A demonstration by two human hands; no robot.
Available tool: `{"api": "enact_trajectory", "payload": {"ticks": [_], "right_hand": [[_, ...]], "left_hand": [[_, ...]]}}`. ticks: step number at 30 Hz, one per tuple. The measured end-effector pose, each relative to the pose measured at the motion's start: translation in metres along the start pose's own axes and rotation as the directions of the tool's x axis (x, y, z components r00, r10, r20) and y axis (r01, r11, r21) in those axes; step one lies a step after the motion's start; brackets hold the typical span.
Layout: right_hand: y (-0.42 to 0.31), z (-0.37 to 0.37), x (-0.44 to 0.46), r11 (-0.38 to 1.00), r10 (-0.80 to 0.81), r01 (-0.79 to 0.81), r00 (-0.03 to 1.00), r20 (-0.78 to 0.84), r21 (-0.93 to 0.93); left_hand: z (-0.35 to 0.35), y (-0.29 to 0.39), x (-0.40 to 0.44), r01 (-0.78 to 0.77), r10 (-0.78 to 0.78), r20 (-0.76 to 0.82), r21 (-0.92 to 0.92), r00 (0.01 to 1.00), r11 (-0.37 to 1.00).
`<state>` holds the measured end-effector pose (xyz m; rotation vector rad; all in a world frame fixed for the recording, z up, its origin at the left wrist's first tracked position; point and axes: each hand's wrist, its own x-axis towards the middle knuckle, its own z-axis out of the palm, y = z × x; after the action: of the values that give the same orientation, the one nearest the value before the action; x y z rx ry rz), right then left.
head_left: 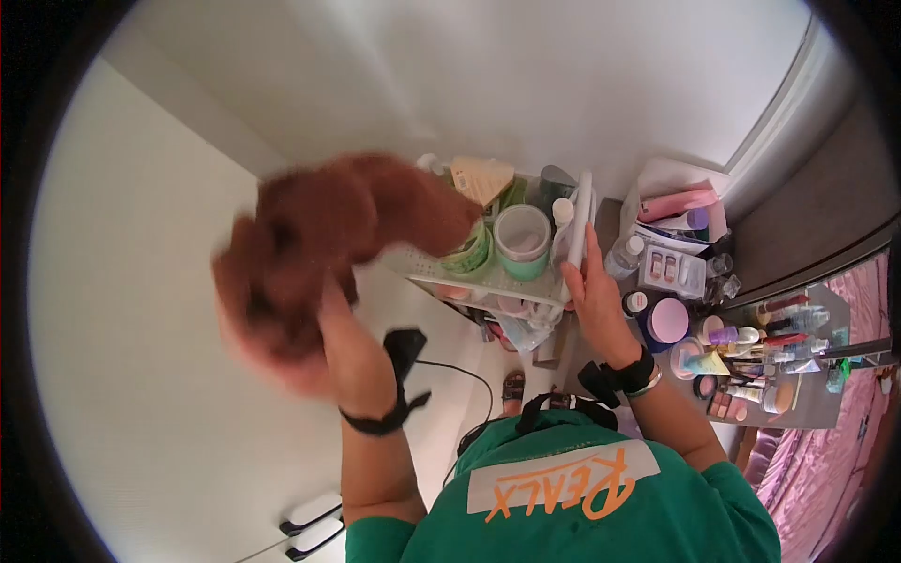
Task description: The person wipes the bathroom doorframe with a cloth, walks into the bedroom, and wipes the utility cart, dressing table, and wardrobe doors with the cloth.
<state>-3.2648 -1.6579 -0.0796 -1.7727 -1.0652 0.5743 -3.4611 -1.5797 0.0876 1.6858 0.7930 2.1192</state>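
Observation:
My left hand [286, 328] is raised on the left, its fingers wrapped into a bunched brown cloth [366, 211]. Motion blurs both, and one end of the cloth hangs over the trolley's left part. My right hand [605, 305] grips the white handle [582, 216] at the right end of a white shelf trolley [450, 274], thumb on one side and fingers on the other. On the trolley's top tier stand a green-and-white jar [523, 242], a green container [466, 255] partly behind the cloth, a white-capped bottle [562, 214] and a beige packet [481, 178].
Right of the trolley, a counter holds a white box of tubes [678, 206], a pink-lidded jar [668, 321] and several cosmetics. Plastic-wrapped items [526, 330] sit on the tier below. A black cable [474, 372] runs near my feet. White walls stand behind and left.

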Motion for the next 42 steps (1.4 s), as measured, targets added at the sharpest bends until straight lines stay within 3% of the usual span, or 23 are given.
{"api": "enact_trajectory", "payload": {"ticks": [1,2,3,4,6,7,8,9,11,13,17,19,21,24,27,30,32,33,34,35,37,40,42], "right_hand": [[-0.001,-0.001,0.0,1.0,-0.001,0.001,1.0,0.0,-0.005],[-0.002,-0.002,0.0,1.0,-0.002,0.002,1.0,0.002,-0.018],[-0.002,-0.003,0.0,0.999,-0.004,0.004,1.0,0.003,-0.032],[-0.002,-0.004,0.001,0.999,-0.007,0.007,1.0,0.002,-0.046],[0.0,-0.005,0.002,0.997,-0.049,0.049,0.999,-0.002,-0.054],[0.002,-0.005,0.002,0.996,-0.071,0.071,0.997,-0.001,-0.059],[0.003,-0.005,0.001,0.994,-0.087,0.086,0.996,-0.003,-0.061],[0.003,-0.005,0.001,0.993,-0.103,0.103,0.995,-0.006,-0.063],[0.004,-0.005,0.004,0.992,-0.113,0.113,0.994,-0.004,-0.064],[0.006,-0.005,0.004,0.993,-0.091,0.092,0.996,0.016,-0.071],[-0.001,-0.007,0.003,0.997,-0.062,0.063,0.997,0.039,-0.035],[0.003,-0.005,0.003,0.996,-0.084,0.084,0.996,0.044,-0.016],[0.007,-0.006,0.007,0.998,-0.05,0.052,0.997,0.051,-0.022],[0.002,-0.007,0.006,0.997,-0.026,0.03,0.998,0.053,-0.076],[0.001,-0.005,0.005,0.998,-0.052,0.054,0.997,0.052,-0.04],[0.0,-0.006,0.003,0.998,-0.026,0.029,0.998,0.062,-0.052],[-0.001,-0.005,0.002,0.998,-0.029,0.032,0.998,0.048,-0.063],[0.0,-0.004,0.002,0.997,-0.051,0.053,0.998,0.037,-0.054],[0.002,-0.003,0.002,0.996,-0.075,0.076,0.997,0.029,-0.05],[0.003,-0.003,0.002,0.996,-0.069,0.07,0.997,0.034,-0.056],[0.004,-0.003,0.003,0.996,-0.059,0.062,0.998,0.038,-0.065],[0.006,-0.003,0.005,0.993,-0.071,0.073,0.997,0.025,-0.09],[0.005,-0.001,0.004,0.997,-0.068,0.069,0.997,0.027,-0.03]], "left_hand": [[-0.016,-0.006,-0.012,-0.14,0.148,-0.031,0.175,0.989,0.975],[-0.024,-0.002,-0.031,-0.07,0.088,-0.093,0.177,0.992,0.982],[-0.049,-0.011,-0.047,0.01,-0.024,0.071,0.196,0.997,0.981],[-0.063,-0.023,-0.073,-0.071,0.046,0.103,0.25,0.994,0.966],[-0.07,-0.044,-0.112,0.249,-0.275,0.264,0.128,0.924,0.96],[-0.069,-0.051,-0.127,0.515,-0.531,0.229,0.129,0.816,0.847],[-0.063,-0.062,-0.139,0.571,-0.572,0.219,0.075,0.79,0.818],[-0.067,-0.086,-0.161,0.571,-0.594,0.204,0.166,0.778,0.804],[-0.051,-0.102,-0.179,0.697,-0.684,0.22,0.022,0.696,0.717],[-0.03,-0.119,-0.195,0.649,-0.649,0.198,0.069,0.735,0.757],[0.0,-0.121,-0.222,0.678,-0.659,0.217,-0.013,0.72,0.735],[0.005,-0.11,-0.245,0.624,-0.644,0.331,0.179,0.69,0.761],[0.021,-0.106,-0.28,0.499,-0.529,0.406,0.188,0.745,0.846],[0.025,-0.091,-0.288,0.548,-0.558,0.474,0.175,0.681,0.818],[0.007,-0.094,-0.284,0.453,-0.486,0.606,0.222,0.63,0.863],[-0.023,-0.128,-0.301,0.599,-0.651,0.408,0.267,0.64,0.755],[-0.03,-0.115,-0.252,0.766,-0.778,0.126,0.133,0.616,0.629],[-0.039,-0.134,-0.246,0.722,-0.744,0.027,0.217,0.668,0.657],[-0.037,-0.136,-0.223,0.699,-0.705,-0.014,0.146,0.709,0.7],[-0.036,-0.146,-0.215,0.638,-0.632,-0.102,0.21,0.768,0.741],[-0.034,-0.159,-0.195,0.636,-0.627,-0.111,0.14,0.771,0.759],[-0.021,-0.159,-0.191,0.729,-0.73,-0.038,-0.035,0.683,0.684],[-0.02,-0.154,-0.188,0.75,-0.75,0.0,0.005,0.661,0.661]]}}
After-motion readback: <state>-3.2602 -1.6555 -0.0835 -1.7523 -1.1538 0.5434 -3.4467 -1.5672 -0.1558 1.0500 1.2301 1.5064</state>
